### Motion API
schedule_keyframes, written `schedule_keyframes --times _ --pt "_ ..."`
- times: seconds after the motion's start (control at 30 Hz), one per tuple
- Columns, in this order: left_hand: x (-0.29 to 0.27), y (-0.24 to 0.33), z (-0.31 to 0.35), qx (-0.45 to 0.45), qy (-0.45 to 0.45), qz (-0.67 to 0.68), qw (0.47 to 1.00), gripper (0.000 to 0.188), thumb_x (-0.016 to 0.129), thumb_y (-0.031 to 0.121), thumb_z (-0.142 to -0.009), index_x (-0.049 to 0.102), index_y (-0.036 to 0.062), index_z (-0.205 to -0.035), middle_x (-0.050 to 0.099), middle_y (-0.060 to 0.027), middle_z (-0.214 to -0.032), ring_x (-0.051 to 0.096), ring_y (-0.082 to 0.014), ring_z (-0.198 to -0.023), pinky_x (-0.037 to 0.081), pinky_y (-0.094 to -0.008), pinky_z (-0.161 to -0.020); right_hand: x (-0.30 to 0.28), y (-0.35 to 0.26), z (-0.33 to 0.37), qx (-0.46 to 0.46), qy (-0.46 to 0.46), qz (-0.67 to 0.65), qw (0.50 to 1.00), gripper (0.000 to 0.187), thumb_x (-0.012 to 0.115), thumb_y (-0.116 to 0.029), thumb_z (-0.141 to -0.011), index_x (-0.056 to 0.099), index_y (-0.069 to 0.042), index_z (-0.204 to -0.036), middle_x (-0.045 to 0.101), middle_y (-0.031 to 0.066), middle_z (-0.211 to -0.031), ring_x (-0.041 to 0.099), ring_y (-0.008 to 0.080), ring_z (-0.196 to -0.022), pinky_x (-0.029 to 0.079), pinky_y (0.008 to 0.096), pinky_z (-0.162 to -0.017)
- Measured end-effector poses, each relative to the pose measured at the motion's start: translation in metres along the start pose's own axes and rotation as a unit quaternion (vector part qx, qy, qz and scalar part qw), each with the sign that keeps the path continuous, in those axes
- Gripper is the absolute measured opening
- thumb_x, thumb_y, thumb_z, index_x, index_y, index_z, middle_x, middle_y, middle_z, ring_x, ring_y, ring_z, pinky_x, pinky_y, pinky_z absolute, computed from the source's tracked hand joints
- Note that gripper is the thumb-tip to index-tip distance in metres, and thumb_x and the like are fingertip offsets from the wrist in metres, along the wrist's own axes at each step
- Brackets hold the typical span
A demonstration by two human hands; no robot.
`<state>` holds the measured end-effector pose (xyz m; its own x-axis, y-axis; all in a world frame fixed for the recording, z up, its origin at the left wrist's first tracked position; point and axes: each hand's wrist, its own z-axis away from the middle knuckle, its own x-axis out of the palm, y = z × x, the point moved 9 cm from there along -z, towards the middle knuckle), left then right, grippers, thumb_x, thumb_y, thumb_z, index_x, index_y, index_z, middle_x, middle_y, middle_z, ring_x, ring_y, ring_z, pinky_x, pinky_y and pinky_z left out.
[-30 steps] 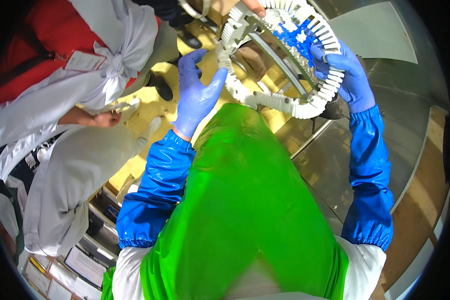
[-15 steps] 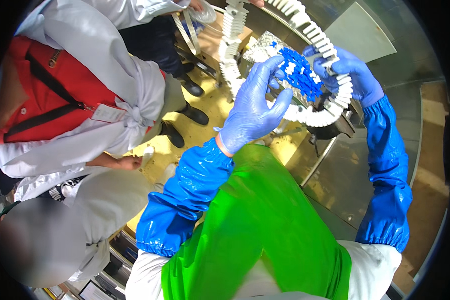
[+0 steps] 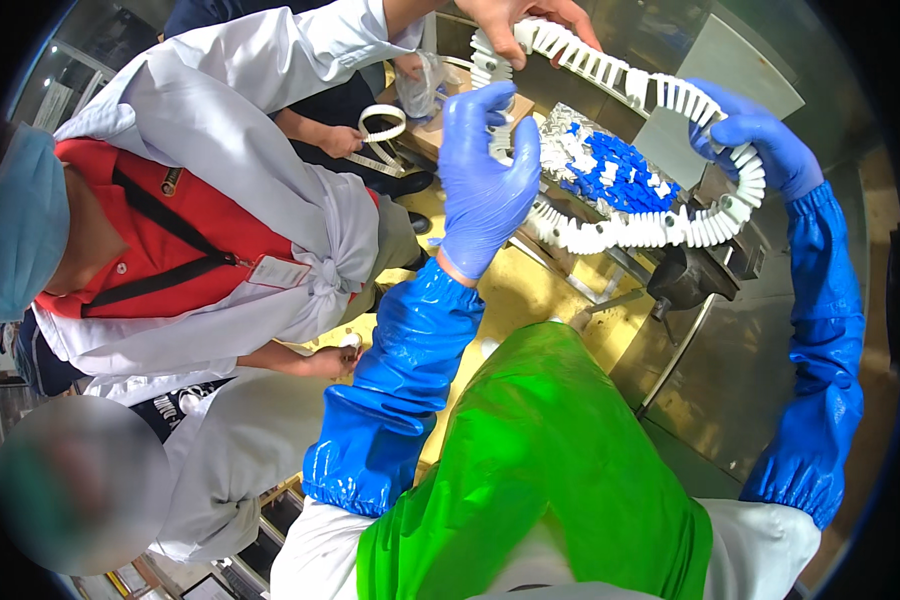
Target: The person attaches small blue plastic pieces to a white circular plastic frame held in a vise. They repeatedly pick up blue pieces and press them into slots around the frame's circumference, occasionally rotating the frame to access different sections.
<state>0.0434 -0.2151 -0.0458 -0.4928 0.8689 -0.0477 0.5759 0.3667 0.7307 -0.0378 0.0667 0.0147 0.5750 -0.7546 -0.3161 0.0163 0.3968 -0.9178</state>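
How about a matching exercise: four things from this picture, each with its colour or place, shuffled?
Things:
1. Apron
2. Ribbed band
3. Heap of small pieces
4. Floor

Colours and places:
A. Yellow
B. Blue and white, mixed
C. Bright green
D. Held in the wearer's right hand

Right pairs: 1-C, 2-D, 3-B, 4-A
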Motion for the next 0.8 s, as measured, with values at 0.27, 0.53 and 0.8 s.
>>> schedule_keyframes --times 0.27,0.53,0.8 --pt "0.009 0.005 -0.040 -0.011 -0.027 -0.009 1.000 0.031 0.076 0.014 -0.089 0.072 0.0058 -0.119 0.069 -0.0072 -0.084 0.064 -0.0189 -0.062 0.052 -0.0335 -0.061 -0.018 -0.026 -0.012 -0.026 -0.006 0.041 0.999 0.083 0.066 -0.038 -0.079 0.048 0.000 -0.151 0.059 0.0029 -0.081 0.049 0.0045 -0.058 0.040 0.0191 -0.047" --pt "0.024 -0.011 -0.084 0.018 -0.056 -0.015 0.998 0.026 0.074 0.031 -0.092 0.078 0.0114 -0.109 0.074 -0.0134 -0.082 0.071 -0.0326 -0.070 0.054 -0.0403 -0.064 -0.021 -0.037 -0.009 -0.013 0.007 0.030 0.999 0.076 0.064 -0.034 -0.080 0.052 0.002 -0.146 0.058 0.0034 -0.081 0.050 0.0032 -0.058 0.041 0.0170 -0.047" --pt "0.042 -0.009 -0.112 -0.016 -0.113 -0.005 0.993 0.022 0.074 0.027 -0.093 0.075 0.0112 -0.108 0.073 -0.0137 -0.082 0.073 -0.0308 -0.073 0.055 -0.0398 -0.065 -0.026 -0.039 -0.007 -0.010 0.032 0.041 0.999 0.078 0.064 -0.036 -0.078 0.053 0.003 -0.145 0.059 0.0031 -0.081 0.051 0.0039 -0.060 0.042 0.0185 -0.048"
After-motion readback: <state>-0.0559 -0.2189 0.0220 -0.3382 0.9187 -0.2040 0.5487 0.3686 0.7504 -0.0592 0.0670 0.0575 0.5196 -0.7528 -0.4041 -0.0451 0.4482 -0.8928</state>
